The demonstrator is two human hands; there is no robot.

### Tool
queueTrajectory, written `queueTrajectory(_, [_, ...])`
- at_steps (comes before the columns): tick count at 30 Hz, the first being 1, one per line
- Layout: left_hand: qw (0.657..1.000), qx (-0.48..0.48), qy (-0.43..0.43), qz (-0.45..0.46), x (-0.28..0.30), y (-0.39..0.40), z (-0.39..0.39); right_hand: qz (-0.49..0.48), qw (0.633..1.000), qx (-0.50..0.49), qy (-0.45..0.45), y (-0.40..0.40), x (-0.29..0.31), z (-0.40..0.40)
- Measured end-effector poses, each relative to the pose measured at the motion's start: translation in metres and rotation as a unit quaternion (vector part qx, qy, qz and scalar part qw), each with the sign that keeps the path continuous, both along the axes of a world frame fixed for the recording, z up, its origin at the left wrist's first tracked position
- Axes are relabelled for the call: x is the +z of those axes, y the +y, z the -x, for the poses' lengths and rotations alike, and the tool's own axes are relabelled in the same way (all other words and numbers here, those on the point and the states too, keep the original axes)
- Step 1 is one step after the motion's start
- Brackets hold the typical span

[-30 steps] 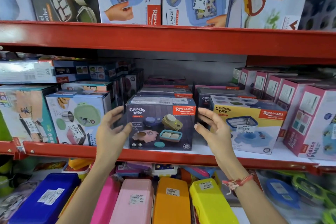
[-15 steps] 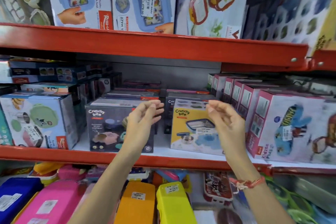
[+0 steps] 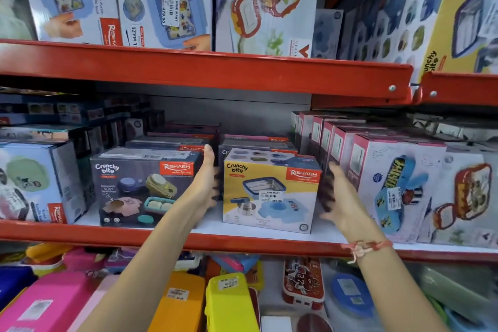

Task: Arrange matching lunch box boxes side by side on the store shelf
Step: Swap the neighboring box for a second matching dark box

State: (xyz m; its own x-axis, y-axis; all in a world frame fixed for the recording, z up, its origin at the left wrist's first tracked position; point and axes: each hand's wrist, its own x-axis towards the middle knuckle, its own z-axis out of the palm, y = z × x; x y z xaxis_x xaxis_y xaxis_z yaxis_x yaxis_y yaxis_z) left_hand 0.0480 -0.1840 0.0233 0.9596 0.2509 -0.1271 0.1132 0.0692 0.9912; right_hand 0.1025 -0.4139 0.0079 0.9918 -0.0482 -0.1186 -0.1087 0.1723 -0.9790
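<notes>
On the shelf, the yellow box stands beside the dark box, flanked by the left hand and right hand, fingers extended flat, gripping nothing.

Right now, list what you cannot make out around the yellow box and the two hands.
Head view:
- Right hand: blurred by motion; contact with the yellow box unclear.
- Left hand: fingertips hidden in the gap beside the dark box.
- Boxes behind the yellow box: fronts hidden by it.
- Price sticker: print too small to read fully.
</notes>
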Motion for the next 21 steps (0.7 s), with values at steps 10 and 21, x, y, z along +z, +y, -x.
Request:
queueTrajectory(10, [1.0,-0.014,0.009,0.018,0.006,0.02,0.012,0.059,0.994,0.091,0.004,-0.006,0.007,0.01])
queueTrajectory(21, [1.0,-0.011,-0.02,-0.003,0.012,0.03,0.039,0.082,0.972,0.056,-0.212,-0.01,0.026,0.04])
